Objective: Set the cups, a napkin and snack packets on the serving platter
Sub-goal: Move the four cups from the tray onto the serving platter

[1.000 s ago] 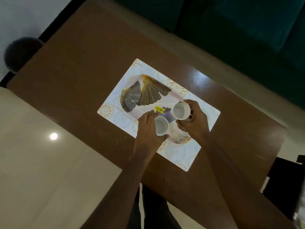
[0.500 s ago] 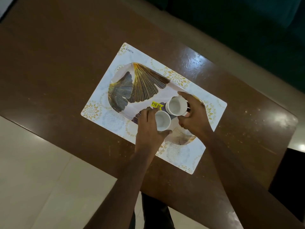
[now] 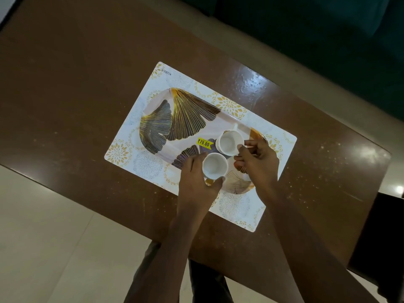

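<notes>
An oval serving platter (image 3: 185,119) with gold and dark leaf prints lies on a white placemat (image 3: 231,106). Two empty white cups stand side by side on the platter's right half. My left hand (image 3: 194,184) grips the near cup (image 3: 215,166), with fingers on its left side and the thumb on its near side. The far cup (image 3: 229,142) has its handle pointing away from me. My right hand (image 3: 258,160) is just right of it, with loosely bent fingertips at its rim. No napkin or snack packets are in view.
The placemat sits on a brown wooden table (image 3: 87,84) whose near edge runs diagonally across the view. A yellow price sticker (image 3: 204,142) is on the platter. A dark sofa (image 3: 328,40) stands beyond the table, a dark chair (image 3: 376,237) to the right.
Both cups have come down onto the platter's right half. My right hand has loosened from around the far cup to just fingertips at its rim. The camera has moved closer.
</notes>
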